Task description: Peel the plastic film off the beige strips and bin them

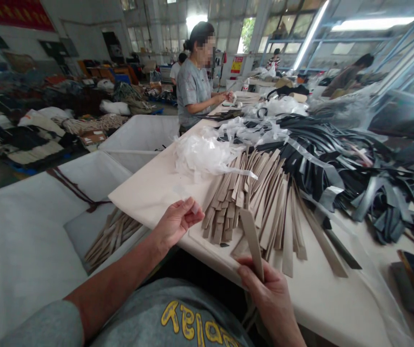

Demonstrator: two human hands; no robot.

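Tan strips [239,207] lie in a wide fan across a long, cream-covered worktop [149,195], inside a large, cluttered workshop [84,29]. Bales and bundles of material [48,130] crowd the floor along the far left, and two big white cloth bins [30,241] stand beside the worktop's left edge. The nearer bin holds a loose bundle of more tan strips [113,238].

Further along the worktop, a tangled heap of black and grey strips [337,164] spreads to the right, and crumpled white plastic film [203,154] sits just above the tan fan. At the far end stands a co-worker [192,86] in a grey shirt, their hands [225,98] close together over the worktop.

Nearest the camera, the person's own grey shirt with yellow lettering [171,313] fills the bottom edge. Their right hand [270,301] is closed on the lower end of a lone tan strip [252,241], which stands almost upright, clear of the fan and just in front of it. Their left hand [176,222] is out over the worktop's near edge, its fingers curled in toward the thumb. Something small and pale [194,207] seems to sit at the fingertips — too small to tell what. The two hands are well apart, with the worktop's near corner between them.
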